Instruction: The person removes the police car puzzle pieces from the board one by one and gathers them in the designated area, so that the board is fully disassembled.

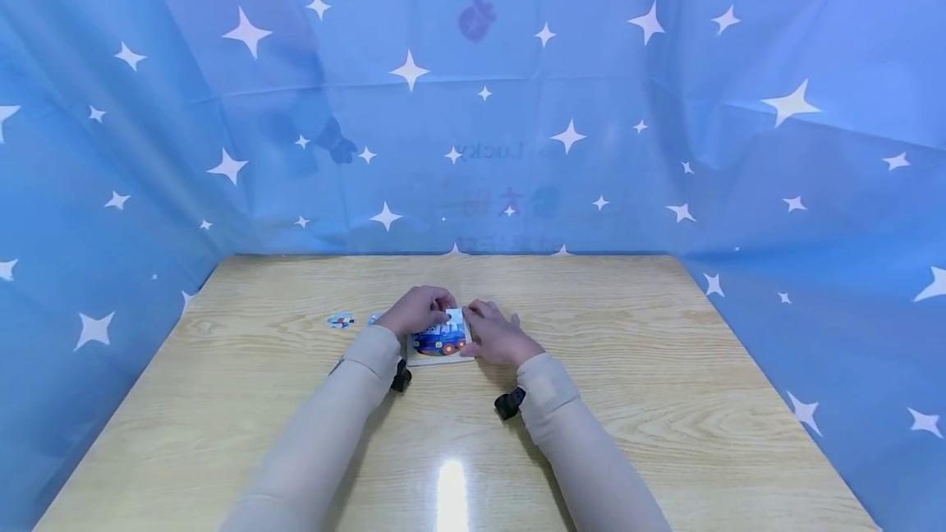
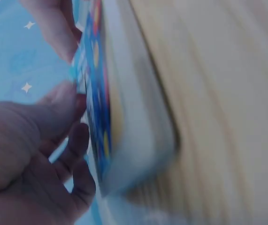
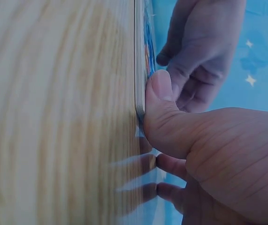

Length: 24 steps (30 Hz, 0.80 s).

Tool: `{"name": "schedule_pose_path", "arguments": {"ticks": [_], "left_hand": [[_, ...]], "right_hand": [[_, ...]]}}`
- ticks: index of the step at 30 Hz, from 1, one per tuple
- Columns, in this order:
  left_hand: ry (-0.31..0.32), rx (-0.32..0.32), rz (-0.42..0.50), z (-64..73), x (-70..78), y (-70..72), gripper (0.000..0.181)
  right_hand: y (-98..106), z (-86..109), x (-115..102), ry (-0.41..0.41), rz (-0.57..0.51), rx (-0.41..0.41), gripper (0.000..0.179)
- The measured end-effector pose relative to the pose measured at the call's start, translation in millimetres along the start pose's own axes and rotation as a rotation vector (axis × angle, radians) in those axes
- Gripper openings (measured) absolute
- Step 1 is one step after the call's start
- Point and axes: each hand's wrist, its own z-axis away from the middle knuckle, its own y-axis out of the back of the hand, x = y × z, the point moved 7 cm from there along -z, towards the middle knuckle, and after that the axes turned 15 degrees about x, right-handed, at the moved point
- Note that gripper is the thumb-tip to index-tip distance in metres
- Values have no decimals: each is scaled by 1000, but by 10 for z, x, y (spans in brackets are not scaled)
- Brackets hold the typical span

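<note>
Head view: a small puzzle board (image 1: 441, 345), with a blue vehicle on orange wheels, lies flat near the middle of a wood-grain surface (image 1: 665, 384), between a person's two hands. The left hand (image 1: 416, 310) reaches over its upper left part, with thumb and fingers bent close together; whether they pinch a piece, I cannot tell. The right hand (image 1: 501, 337) has its fingers loosely extended along the right side, and its thumb presses against the board's edge. Left of the board lie a colourful loose piece (image 1: 341, 320) and, close to the left hand, a pale blue bit (image 1: 374, 318), partly hidden. Both arms wear light sleeves (image 1: 594, 454), with a black wrist device (image 1: 508, 405) on each. Around the surface hangs a blue curtain (image 1: 517, 56) scattered with white four-pointed stars.
</note>
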Motion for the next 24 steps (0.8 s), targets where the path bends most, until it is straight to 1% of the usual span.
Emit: {"name": "schedule_pose_path", "arguments": {"ticks": [3, 6, 7, 10, 14, 17, 20, 24], "left_hand": [[-39, -32, -41, 1, 34, -7, 18], [-84, -30, -103, 15, 91, 5, 22], [-108, -27, -127, 22, 112, 16, 23], [-183, -20, -222, 27, 156, 38, 25], [-274, -45, -364, 31, 202, 39, 25], [-323, -51, -443, 32, 241, 46, 23], [-347, -56, -477, 29, 264, 47, 21], [-368, -60, -483, 16, 277, 29, 18]], "right_hand": [[9, 2, 6, -4, -2, 3, 78], [5, -3, 8, 0, -10, 4, 78], [5, -3, 5, 2, -13, 6, 78], [7, 2, -3, 3, -19, 5, 78], [9, 19, -5, -3, -21, -1, 79], [11, 24, -2, -4, -25, 2, 79], [15, 27, -8, -1, -33, 3, 79], [18, 25, -9, 1, -45, -2, 78]]}}
